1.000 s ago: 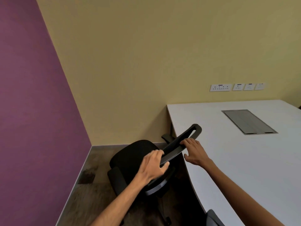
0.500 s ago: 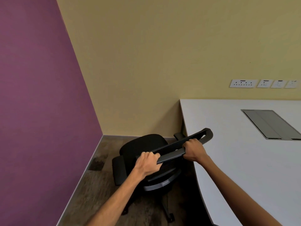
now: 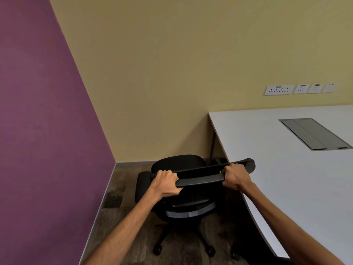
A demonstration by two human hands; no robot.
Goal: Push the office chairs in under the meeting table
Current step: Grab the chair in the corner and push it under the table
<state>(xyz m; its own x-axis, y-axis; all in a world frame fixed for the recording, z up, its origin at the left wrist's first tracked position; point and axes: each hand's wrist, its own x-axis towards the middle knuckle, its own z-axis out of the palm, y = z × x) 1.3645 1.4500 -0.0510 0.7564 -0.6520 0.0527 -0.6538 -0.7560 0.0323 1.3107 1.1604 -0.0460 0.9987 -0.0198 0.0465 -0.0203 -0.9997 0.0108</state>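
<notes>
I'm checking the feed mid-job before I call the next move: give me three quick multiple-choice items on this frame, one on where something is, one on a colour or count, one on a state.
1. Where does the black office chair stand?
A. In the room corner, at the left of the white meeting table
B. On top of the table
C. Out in a corridor

2. What colour is the left wall?
A. Green
B. Purple
C. White

3. What are the hands doing?
A. Both hang free
B. Only one touches the chair
C. Both grip the top of the chair's backrest

Answers:
1 A: the chair sits on the floor where the two walls meet, beside the table edge.
2 B: that wall is purple, next to a yellow one.
3 C: the left hand and the right hand each wrap the top rail.
</notes>
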